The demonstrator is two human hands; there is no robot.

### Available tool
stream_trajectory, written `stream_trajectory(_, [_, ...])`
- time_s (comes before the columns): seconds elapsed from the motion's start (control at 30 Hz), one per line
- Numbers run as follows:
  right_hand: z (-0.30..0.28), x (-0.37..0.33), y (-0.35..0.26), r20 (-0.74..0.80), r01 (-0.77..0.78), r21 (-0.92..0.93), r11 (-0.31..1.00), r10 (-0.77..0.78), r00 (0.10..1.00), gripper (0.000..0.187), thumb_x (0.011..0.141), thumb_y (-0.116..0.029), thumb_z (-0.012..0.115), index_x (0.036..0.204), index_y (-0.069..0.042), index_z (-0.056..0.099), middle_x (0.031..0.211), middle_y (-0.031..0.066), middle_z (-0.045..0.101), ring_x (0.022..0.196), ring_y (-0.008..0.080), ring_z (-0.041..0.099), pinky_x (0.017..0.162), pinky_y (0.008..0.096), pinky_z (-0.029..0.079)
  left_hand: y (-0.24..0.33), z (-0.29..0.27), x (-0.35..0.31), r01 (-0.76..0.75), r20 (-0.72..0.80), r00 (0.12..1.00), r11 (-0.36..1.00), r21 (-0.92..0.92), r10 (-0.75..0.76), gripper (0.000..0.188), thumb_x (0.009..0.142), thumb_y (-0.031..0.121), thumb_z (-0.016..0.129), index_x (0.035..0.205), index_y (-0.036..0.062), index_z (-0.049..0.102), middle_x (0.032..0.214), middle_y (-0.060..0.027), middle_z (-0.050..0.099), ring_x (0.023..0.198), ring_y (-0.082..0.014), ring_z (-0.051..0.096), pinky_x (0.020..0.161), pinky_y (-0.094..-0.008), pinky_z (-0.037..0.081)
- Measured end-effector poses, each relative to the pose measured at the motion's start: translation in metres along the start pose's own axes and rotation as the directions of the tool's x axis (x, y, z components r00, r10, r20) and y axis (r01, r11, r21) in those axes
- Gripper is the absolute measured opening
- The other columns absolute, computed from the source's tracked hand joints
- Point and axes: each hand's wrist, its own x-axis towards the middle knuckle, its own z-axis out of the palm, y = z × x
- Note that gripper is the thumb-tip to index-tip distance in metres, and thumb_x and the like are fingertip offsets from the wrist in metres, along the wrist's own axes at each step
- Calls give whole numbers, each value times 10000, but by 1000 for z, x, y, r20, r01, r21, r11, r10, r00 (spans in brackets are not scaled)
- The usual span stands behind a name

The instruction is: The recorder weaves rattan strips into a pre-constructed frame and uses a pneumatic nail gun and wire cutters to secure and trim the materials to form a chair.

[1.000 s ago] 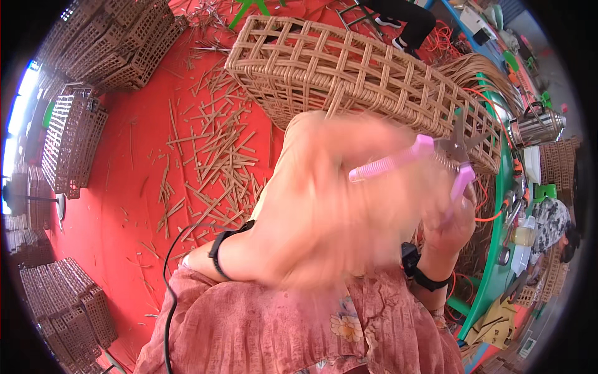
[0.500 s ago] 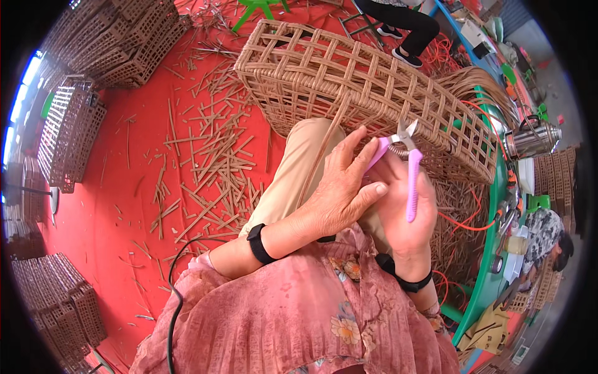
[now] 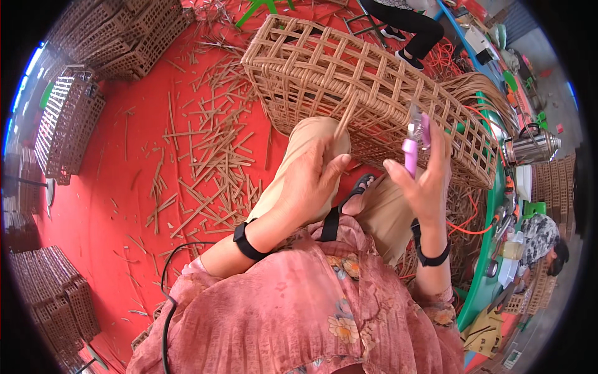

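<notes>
A large brown woven basket (image 3: 349,68) lies tilted across my knees. From its near rim a loose strand (image 3: 347,114) hangs down to the fingertips of my left hand (image 3: 304,184), which hides its lower part. That hand's thumb stands apart; its other fingers are slightly smeared, and no grip on the strand shows. Pink-handled pruning shears (image 3: 411,153) are in my right hand (image 3: 430,181), upright beside the basket's near side. Fingers and thumb close round the handles, and the metal blades are blurred.
Cut strand pieces (image 3: 212,156) litter the red floor covering (image 3: 93,212) at left. Stacked baskets (image 3: 56,299) stand along the left side. At right are a green table edge (image 3: 483,268), a metal flask (image 3: 532,147) and a coil of strands (image 3: 483,93). Other people sit beyond.
My hands have moved apart: the left drew back toward the strand, the right moved right with the shears. The shears have turned and their handles no longer look spread wide.
</notes>
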Motion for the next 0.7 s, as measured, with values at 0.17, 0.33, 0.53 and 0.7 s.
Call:
stream_trajectory(0.17, [-5, 19, 2, 126, 212, -607, 766, -171, 977, 771, 603, -251, 780, 1279, -89, 447, 1100, 119, 465, 1047, 317, 450, 929, 437, 340, 32, -17, 10, 697, 577, 716, 345, -629, -393, 273, 971, 258, 471, 964, 28, 618, 562, 41, 490, 467, -19, 423, 450, -166, 342])
stream_trajectory(0.33, [11, 28, 9, 141, 294, -677, 675, -273, 952, 750, 601, -276, 788, 1262, -116, 473, 1078, 107, 453, 1026, 295, 449, 906, 436, 330, 49, -21, 30, 617, 542, 786, 326, -716, -298, 286, 978, 259, 450, 1012, 21, 603, 583, 23, 487, 473, -39, 423, 467, -171, 355])
stream_trajectory(0.53, [21, 34, 10, 154, 315, -668, 674, -289, 945, 762, 605, -302, 787, 1268, -111, 463, 1044, 101, 465, 1000, 283, 459, 877, 424, 343, 55, -22, 33, 658, 598, 752, 251, -710, -278, 295, 980, 259, 442, 1061, 12, 582, 582, 23, 467, 490, -39, 425, 476, -170, 351])
stream_trajectory(0.7, [18, 41, 6, 223, 327, -681, 655, -240, 945, 769, 605, -306, 785, 1266, -97, 451, 998, 100, 470, 950, 278, 473, 831, 414, 357, 43, -23, 29, 624, 573, 778, 207, -753, -259, 292, 977, 250, 452, 1073, 2, 571, 584, 26, 465, 479, -32, 401, 465, -168, 336])
